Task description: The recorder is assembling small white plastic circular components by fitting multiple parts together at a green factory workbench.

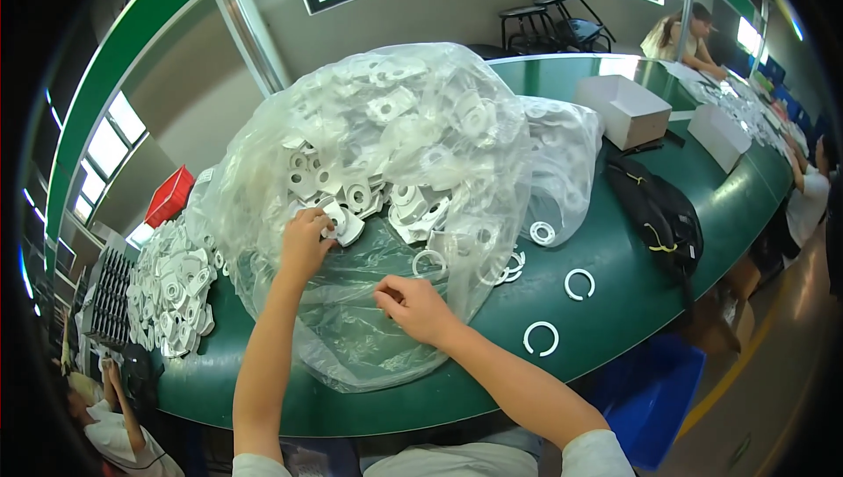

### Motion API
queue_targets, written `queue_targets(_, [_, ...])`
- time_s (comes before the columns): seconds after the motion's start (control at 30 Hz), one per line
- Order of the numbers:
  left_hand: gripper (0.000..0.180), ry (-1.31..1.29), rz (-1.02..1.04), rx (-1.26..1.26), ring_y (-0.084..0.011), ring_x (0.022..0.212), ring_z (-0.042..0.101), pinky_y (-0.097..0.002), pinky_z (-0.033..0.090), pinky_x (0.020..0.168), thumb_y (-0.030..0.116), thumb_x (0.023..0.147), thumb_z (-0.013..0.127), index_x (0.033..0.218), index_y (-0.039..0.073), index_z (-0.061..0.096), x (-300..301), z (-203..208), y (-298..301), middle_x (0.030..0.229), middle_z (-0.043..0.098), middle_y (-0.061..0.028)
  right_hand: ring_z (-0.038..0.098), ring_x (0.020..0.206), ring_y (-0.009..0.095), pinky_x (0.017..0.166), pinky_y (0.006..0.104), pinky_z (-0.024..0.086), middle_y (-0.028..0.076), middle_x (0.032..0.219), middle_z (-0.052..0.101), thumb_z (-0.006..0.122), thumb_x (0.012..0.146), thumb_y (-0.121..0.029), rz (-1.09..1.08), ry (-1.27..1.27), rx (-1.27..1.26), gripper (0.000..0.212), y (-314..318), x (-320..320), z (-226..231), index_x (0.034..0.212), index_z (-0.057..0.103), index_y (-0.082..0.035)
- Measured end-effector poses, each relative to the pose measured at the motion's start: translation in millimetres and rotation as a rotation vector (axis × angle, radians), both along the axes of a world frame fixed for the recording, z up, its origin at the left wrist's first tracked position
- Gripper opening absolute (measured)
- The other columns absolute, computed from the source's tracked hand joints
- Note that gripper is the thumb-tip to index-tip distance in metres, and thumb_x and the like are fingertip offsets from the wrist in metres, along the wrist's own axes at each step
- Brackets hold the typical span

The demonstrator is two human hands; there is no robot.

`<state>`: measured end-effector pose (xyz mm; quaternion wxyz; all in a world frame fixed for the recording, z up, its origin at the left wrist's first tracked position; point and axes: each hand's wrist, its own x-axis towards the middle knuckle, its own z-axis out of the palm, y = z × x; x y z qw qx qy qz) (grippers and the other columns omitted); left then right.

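In the head view, your left hand (306, 242) reaches to the mouth of a large clear plastic bag (378, 148), its fingers bent against a white plastic part with a round hole (348, 226). You have that part at the front of the heap in the bag; its visible end points right, away from your fingertips, which cover the near end, so you cannot tell its full long axis or how firmly it is pinched. Your right hand (417, 306) is loosely curled above the bag's flattened near edge, and you cannot tell whether anything small sits inside the fingers. Beyond both hands, cloudy film blurs the other white parts. Left of your left hand, a loose white pile (176, 288) lies on the glossy green table (606, 336), with a red plastic tray (170, 196) behind it. Right of your right hand lie two white C-shaped rings, one nearer you (541, 338) and one farther off (580, 285); farther right is a black fabric bag (654, 209), its pale patch too small to read. The table's edge partly hides a blue plastic bin (650, 398).
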<state>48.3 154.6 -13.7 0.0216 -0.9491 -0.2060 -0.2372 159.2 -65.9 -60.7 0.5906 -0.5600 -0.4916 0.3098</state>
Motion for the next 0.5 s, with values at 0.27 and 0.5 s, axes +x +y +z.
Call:
queue_targets(0.27, [0.015, -0.257, -0.068, -0.046, -0.0277, 0.060, 0.061, -0.0333, 0.048, 0.060, 0.002, 0.078, 0.064, 0.093, 0.001, 0.065, 18, 46, -91, 0.075, 0.063, -0.0120, 0.056, 0.101, 0.017, 0.074, 0.0277, 0.048, 0.010, 0.114, 0.057, 0.067, 0.083, -0.016, -0.272, 0.238, 0.175, 0.046, 6, 1, 0, 0.122, 0.045, -0.002])
queue_targets(0.5, [0.024, -0.188, -0.302, 0.198, -0.0263, 0.098, 0.057, -0.0345, 0.049, 0.077, 0.005, 0.075, 0.060, 0.099, 0.005, 0.065, 94, 42, -156, 0.105, 0.062, -0.0090, 0.060, 0.089, 0.020, 0.071, 0.0317, 0.052, 0.011, 0.112, 0.056, 0.059, 0.090, -0.015, 0.147, 0.786, 0.034, 0.042, 10, 18, -11, 0.126, 0.040, -0.006])
